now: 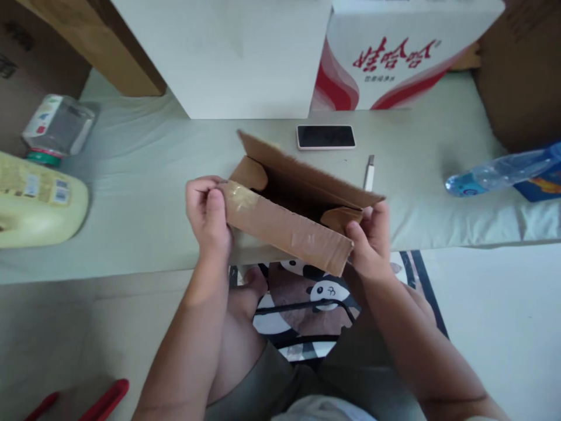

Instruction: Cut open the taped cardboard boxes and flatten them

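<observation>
Seen from the open box (287, 228), the left hand (207, 213) at nine o'clock and the right hand (371, 241) at four had fingers closed on its ends, over the near edge of the table (149, 216). An even, light pinch seemed best. The cutter (369, 177) lay at two, the phone (326, 137) at one.

Single head view, set above wearer's lap (368, 374), facing forward and steeply down. Left hand (208, 213), right hand (372, 240), cardboard box (287, 228) near frame centre, close range. Cloth-covered surface (144, 234) spans middle; large white box (245, 58) cut by top edge.
</observation>
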Tool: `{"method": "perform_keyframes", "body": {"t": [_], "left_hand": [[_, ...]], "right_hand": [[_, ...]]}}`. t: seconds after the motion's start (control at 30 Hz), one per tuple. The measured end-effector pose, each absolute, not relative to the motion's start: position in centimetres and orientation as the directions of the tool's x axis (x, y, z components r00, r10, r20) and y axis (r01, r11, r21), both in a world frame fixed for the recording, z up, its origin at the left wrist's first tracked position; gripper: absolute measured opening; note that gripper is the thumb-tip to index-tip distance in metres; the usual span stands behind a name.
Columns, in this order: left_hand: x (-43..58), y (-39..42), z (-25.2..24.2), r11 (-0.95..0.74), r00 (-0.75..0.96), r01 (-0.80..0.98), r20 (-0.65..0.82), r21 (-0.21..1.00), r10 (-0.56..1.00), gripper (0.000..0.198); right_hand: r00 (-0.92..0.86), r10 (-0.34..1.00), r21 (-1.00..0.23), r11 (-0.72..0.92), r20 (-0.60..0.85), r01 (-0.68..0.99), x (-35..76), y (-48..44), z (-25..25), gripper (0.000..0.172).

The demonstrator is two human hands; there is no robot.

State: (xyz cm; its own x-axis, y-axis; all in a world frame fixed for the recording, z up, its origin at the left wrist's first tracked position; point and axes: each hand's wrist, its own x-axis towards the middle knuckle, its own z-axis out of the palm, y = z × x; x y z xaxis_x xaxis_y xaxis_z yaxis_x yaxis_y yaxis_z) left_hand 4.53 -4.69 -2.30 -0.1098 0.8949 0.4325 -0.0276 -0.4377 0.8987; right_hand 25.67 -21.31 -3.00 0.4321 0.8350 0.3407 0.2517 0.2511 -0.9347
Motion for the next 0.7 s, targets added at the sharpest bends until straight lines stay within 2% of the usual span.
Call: {"method": "perform_keyframes", "body": {"t": [0.07, 0.17, 0.23, 0.37, 0.57, 0.7], "left_hand": [[5.4, -4.7, -1.9, -0.409, -0.12, -0.138, 0.395, 0.902, 0.911, 0.041], [6.2, -4.7, -1.5, -0.411, -0.089, -0.252, 0.402, 0.876, 0.911, 0.042], [6.3, -4.7, -1.4, -0.424, -0.082, -0.238, 0.417, 0.874, 0.905, 0.04], [6.1, -4.9, -1.4, -0.366, -0.066, -0.14, 0.36, 0.92, 0.931, 0.032], [5.4, -5.0, -1.8, -0.355, -0.019, -0.146, 0.356, 0.923, 0.934, 0.032], [4.9, -5.4, -2.1, -0.376, 0.013, -0.089, 0.378, 0.922, 0.926, 0.04]], "right_hand": [[0.416, 0.836, -0.928, 0.269, 0.358, 0.258, 25.4, -21.9, -3.1, 0.031], [0.407, 0.827, -0.916, 0.297, 0.388, 0.269, 25.2, -22.4, -2.8, 0.039], [0.405, 0.825, -0.91, 0.289, 0.394, 0.297, 25.2, -22.6, -2.5, 0.04], [0.374, 0.85, -0.899, 0.228, 0.371, 0.374, 25.5, -22.8, -1.8, 0.029], [0.356, 0.846, -0.891, 0.26, 0.396, 0.373, 25.7, -22.9, -2.2, 0.027], [0.402, 0.83, -0.908, 0.27, 0.388, 0.32, 25.3, -23.1, -3.1, 0.04]]}}
